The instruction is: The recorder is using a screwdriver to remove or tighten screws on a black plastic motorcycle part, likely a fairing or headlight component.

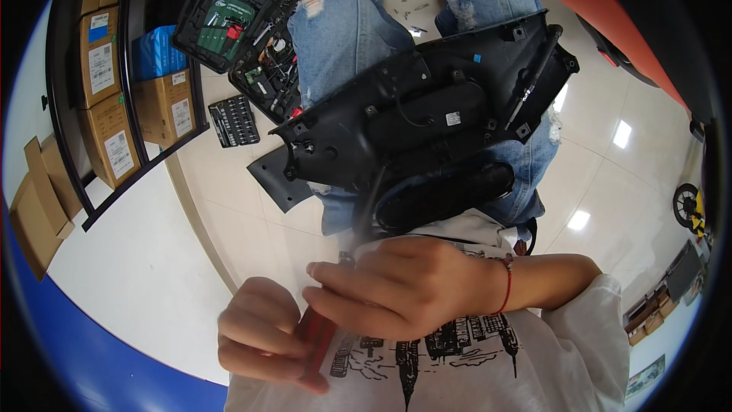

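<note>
My left hand (pixel 263 336) is closed on the red handle (pixel 319 342) of a tool near my shirt. My right hand (pixel 396 282) is curled over the tool's upper part, partly hiding it; a blurred dark shaft rises from there. Beyond them a large black molded plastic panel (pixel 358 130) lies across my jeans-clad legs (pixel 343 30), with brackets, a cable and a long raised housing (pixel 412 114). A thin silver-and-black piece (pixel 528 91) rests on its right end. An elongated black part (pixel 446 194) lies in my lap below the panel, and a flat black piece (pixel 278 175) sticks out at left.
An open tool case (pixel 221 27) with assorted tools (pixel 271 61) and a socket set (pixel 233 120) sit on the tiled floor at upper left, near several small loose bits (pixel 412 11). A shelf of cardboard boxes (pixel 107 130) stands left. A red-and-black vehicle body (pixel 610 23) is at upper right.
</note>
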A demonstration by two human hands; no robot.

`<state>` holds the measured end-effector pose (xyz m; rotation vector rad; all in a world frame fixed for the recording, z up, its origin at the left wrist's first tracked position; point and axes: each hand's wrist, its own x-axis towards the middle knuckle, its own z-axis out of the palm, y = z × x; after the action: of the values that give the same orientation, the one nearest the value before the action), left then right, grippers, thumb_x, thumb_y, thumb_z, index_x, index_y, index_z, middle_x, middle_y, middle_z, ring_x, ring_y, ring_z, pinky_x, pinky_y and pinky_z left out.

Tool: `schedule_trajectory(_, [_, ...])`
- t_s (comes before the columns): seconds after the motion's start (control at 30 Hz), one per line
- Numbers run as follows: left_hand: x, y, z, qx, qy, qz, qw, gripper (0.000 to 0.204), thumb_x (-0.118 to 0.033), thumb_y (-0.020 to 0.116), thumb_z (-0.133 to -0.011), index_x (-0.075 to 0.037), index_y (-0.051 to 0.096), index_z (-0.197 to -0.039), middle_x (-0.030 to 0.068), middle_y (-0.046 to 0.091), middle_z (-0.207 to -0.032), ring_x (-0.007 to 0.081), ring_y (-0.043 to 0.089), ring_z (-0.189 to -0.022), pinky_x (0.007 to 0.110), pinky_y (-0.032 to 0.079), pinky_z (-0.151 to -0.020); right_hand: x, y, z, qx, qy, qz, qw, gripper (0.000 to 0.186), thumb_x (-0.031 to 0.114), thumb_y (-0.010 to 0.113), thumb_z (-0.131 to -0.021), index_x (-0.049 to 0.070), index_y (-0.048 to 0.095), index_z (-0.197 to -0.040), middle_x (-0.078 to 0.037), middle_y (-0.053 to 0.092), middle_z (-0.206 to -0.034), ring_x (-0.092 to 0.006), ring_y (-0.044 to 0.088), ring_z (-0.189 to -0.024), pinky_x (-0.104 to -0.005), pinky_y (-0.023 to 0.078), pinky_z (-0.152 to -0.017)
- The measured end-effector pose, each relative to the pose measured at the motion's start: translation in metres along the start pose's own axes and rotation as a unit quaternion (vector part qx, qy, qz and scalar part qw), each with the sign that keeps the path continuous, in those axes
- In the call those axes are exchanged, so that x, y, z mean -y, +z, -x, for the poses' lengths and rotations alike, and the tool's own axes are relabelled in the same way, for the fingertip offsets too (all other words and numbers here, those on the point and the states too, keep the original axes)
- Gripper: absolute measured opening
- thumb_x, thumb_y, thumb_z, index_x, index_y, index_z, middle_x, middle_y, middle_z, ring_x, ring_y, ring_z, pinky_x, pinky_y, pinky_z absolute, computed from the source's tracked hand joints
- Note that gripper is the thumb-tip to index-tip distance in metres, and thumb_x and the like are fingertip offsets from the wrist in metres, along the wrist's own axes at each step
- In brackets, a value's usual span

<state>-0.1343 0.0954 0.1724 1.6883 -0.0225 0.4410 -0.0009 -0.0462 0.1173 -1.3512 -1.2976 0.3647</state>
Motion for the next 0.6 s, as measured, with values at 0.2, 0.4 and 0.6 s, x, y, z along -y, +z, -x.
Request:
schedule_trajectory(0.2, [0.001,0.009,-0.006,-0.045,0.01,0.157,0.986,0.034,-0.03,0.085,-0.08,-0.013,0.055,-0.08,-0.0017,0.053,-0.082,0.013,0.048,-0.064,0.027,0.041,-0.059,-0.005,0.002,0.004,0.031,0.012,0.034,0.999,0.031,0.014,0.064,-0.073,0.0,0.066,-0.101,-0.002,0.059,-0.079,-0.0104,0.058,-0.063,-0.023,0.045,-0.052])
schedule_trajectory(0.4, [0.043,-0.007,-0.016,-0.103,-0.228,-0.146,0.957,0.009,-0.001,0.069,-0.087,-0.004,0.062,-0.09,0.0039,0.06,-0.087,0.0154,0.058,-0.071,0.029,0.047,-0.063,0.006,-0.007,0.008,0.023,-0.029,0.031,0.999,0.025,0.013,0.066,-0.075,0.003,0.067,-0.098,-0.001,0.059,-0.079,-0.0101,0.058,-0.061,-0.0216,0.045,-0.05])
schedule_trajectory(0.6, [0.1,0.01,-0.015,0.085,-0.3,-0.322,0.894,0.018,0.0,0.073,-0.082,-0.002,0.066,-0.099,0.0082,0.065,-0.094,0.0201,0.064,-0.08,0.031,0.052,-0.066,0.01,-0.009,0.01,0.031,-0.07,0.028,0.997,0.022,0.016,0.067,-0.078,0.005,0.067,-0.097,-0.001,0.062,-0.082,-0.0086,0.058,-0.06,-0.0196,0.046,-0.05])
